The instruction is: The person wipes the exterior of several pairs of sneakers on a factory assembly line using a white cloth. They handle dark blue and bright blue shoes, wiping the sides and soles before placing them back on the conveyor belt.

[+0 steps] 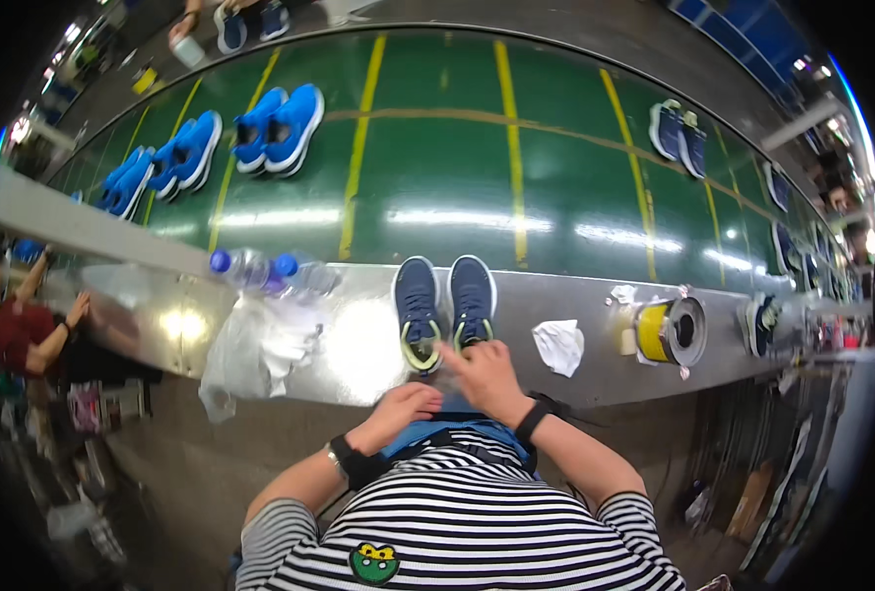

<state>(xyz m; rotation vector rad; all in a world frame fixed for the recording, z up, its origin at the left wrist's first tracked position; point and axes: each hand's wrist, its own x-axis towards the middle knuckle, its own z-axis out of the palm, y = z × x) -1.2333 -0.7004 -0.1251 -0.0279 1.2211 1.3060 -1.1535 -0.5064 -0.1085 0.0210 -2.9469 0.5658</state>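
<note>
A pair of navy sneakers stands on the metal ledge in front of me, toes away: the left sneaker (417, 295) and the right sneaker (472, 293), both with white soles and pale green lining. My right hand (489, 380) is at the heel end of the pair, its index finger stretched toward the left sneaker's opening and blurred by motion. Just below that sneaker's heel is my left hand (403, 411), fingers drawn together; whatever they pinch, if anything, cannot be made out. A greyish smear shows between the hands.
Left on the ledge are capped bottles (250, 268) and a plastic bag (245, 345). To the right lie a white cloth (558, 347) and a yellow can (654, 332). Blue shoes (293, 128) and navy shoes (679, 138) sit on the green conveyor (437, 167). A co-worker (24, 330) is at left.
</note>
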